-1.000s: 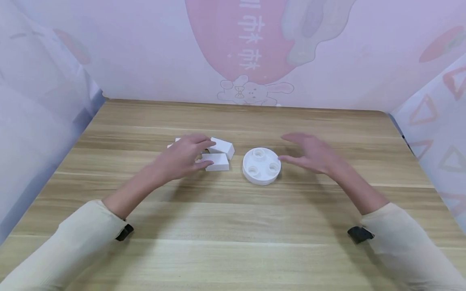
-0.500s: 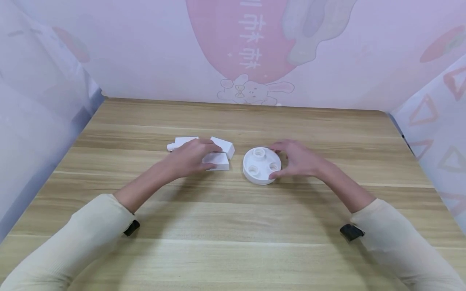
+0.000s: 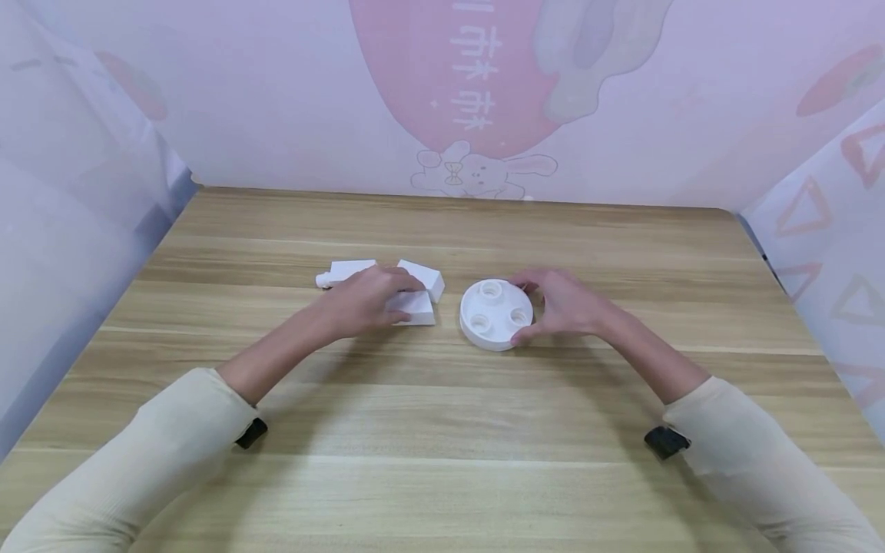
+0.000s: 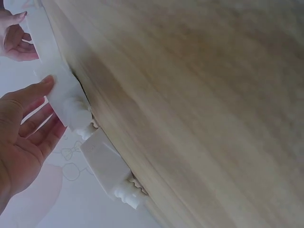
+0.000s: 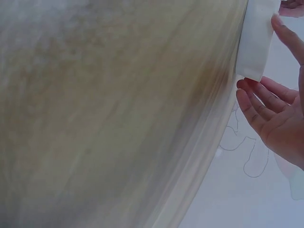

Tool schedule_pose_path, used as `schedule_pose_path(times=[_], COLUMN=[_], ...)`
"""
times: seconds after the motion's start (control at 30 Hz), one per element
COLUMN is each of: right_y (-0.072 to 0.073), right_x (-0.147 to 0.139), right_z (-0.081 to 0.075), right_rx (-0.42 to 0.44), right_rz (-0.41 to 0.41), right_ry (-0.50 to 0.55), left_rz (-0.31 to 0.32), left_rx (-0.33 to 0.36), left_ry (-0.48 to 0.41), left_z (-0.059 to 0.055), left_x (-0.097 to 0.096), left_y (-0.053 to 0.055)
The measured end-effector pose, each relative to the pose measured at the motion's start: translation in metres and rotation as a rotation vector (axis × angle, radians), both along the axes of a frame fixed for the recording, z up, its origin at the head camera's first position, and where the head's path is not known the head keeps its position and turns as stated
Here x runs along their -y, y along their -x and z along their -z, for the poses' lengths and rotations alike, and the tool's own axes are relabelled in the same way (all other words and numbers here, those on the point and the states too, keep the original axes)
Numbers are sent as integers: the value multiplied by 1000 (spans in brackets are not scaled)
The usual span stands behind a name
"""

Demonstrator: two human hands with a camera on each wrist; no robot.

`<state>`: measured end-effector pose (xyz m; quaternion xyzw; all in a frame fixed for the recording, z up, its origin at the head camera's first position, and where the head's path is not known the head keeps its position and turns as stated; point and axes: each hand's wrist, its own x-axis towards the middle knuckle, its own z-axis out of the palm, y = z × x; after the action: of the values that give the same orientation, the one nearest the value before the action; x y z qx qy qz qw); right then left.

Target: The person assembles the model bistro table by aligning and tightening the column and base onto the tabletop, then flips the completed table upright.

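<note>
My left hand point(image 3: 361, 305) holds the nearest white block-shaped leg point(image 3: 419, 307) between thumb and fingers. In the left wrist view, this leg point(image 4: 61, 97) shows a ribbed, screw-like end. My right hand point(image 3: 568, 303) grips the right side of a round white base point(image 3: 499, 313), which lies flat with three threaded sockets facing up. The thumb is at its near edge and the fingers are at the far side, as the right wrist view shows on the base's side wall point(image 5: 255, 42). Both pieces are on the table.
Behind the left hand lie two more white legs, one angled to the right point(image 3: 423, 278) and one to the left point(image 3: 353, 267) with its screw end showing. The wooden table point(image 3: 442, 430) ends at a printed pale curtain point(image 3: 276, 115); similar curtains hang on both sides.
My right hand has come in leftward and taken hold of the base's edge. My left hand has moved slightly right and closed on the nearest leg. Over the last half second both stay nearly still.
</note>
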<state>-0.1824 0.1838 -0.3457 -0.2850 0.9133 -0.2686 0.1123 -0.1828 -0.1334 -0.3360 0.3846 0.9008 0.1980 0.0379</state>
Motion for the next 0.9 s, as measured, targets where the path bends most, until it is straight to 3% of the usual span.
schedule_pose_path(times=[0.5,0.73,0.9], right_y=[1,0,0], right_x=[-1,-1,-4], right_z=[2,2,3], right_rx=[30,32,30], right_rz=[14,9,0], right_ry=[10,21,46], left_rz=[-36,-9,-5], left_rx=[94,67,84], left_ry=[-227,-304,-369], left_z=[-14,-17,-20], left_x=[-5,-11,-17], left_y=[-4,-4,-4])
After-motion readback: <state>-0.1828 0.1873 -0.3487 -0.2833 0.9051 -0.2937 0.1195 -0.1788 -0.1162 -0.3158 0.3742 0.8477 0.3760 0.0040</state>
